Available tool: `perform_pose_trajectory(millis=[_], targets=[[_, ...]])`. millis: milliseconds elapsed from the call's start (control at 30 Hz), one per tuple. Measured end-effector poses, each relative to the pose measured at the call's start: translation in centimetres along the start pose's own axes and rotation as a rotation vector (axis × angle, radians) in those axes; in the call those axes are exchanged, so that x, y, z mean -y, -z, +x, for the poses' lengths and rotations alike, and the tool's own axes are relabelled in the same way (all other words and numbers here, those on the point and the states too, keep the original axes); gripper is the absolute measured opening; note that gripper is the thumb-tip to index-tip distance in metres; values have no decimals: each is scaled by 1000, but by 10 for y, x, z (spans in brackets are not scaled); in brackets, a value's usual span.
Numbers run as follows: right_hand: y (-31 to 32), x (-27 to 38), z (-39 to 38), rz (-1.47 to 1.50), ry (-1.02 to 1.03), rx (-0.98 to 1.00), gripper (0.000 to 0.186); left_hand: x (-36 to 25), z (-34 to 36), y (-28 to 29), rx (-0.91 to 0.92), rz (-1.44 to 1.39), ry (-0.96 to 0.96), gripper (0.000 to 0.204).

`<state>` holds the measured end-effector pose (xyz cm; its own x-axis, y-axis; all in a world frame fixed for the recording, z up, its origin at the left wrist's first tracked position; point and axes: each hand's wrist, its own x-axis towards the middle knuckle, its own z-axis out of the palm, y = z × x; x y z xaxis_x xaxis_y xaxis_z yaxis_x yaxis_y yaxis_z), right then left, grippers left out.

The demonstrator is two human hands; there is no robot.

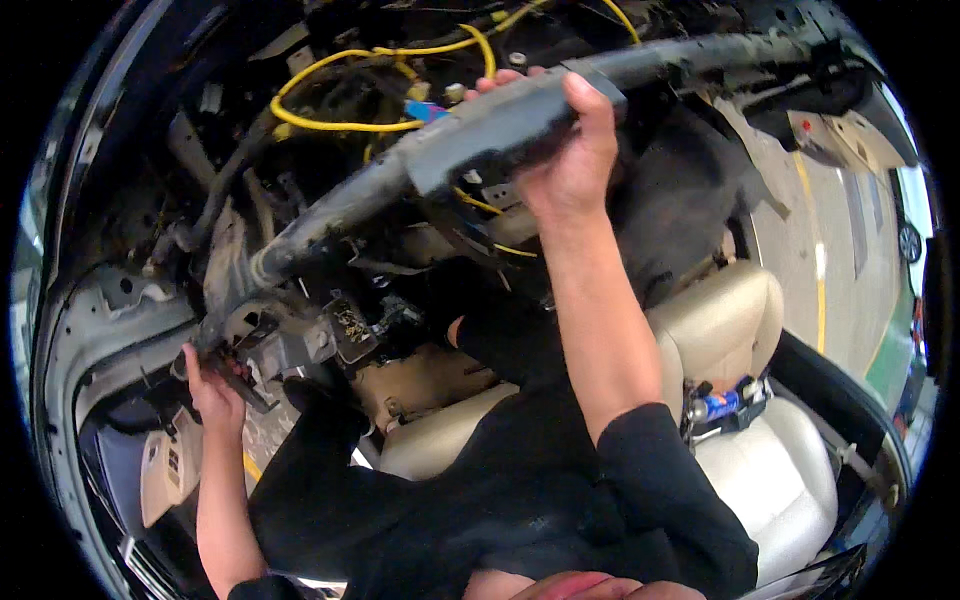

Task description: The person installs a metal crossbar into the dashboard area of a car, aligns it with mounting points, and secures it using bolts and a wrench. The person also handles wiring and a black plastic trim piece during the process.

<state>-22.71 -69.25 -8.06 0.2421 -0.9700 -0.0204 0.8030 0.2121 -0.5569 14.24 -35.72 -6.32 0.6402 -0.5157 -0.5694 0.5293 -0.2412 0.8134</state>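
A long grey metal dashboard crossbeam [335,212] runs from the lower left to the upper right across the stripped front of a car. My right hand [575,150] grips the beam's wider, dark grey boxed section, thumb on top and fingers reaching over its far side. At the beam's left end, by the door pillar, my left hand [215,390] is closed around the end bracket with the thumb pointing up; its fingers are partly hidden. Brackets and a small box-shaped part [350,332] hang below the left part of the beam.
A yellow cable [345,125] loops behind the beam beside a blue connector [427,110]. On the cream right seat [765,470] lie a blue spray can [715,405] and tools. Open doors stand at both sides, the left door panel [165,470] close to my left arm.
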Motion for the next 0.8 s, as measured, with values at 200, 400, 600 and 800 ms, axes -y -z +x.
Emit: perform_pose_trajectory(millis=[200, 400, 600, 800], targets=[[6, 13, -1, -30, 25, 105, 56, 9, -1, -12, -132, -37, -113, 48], [-16, 24, 30, -49, 118, -161, 60, -4, -17, -17, 32, -15, -35, 44], [1, 29, 12, -125, -19, -17, 73, 5, -36, -21, -90, -23, -39, 43], [-32, 26, -12, -506, 149, -131, 92, 9, -31, -13, -38, -26, -79, 43]])
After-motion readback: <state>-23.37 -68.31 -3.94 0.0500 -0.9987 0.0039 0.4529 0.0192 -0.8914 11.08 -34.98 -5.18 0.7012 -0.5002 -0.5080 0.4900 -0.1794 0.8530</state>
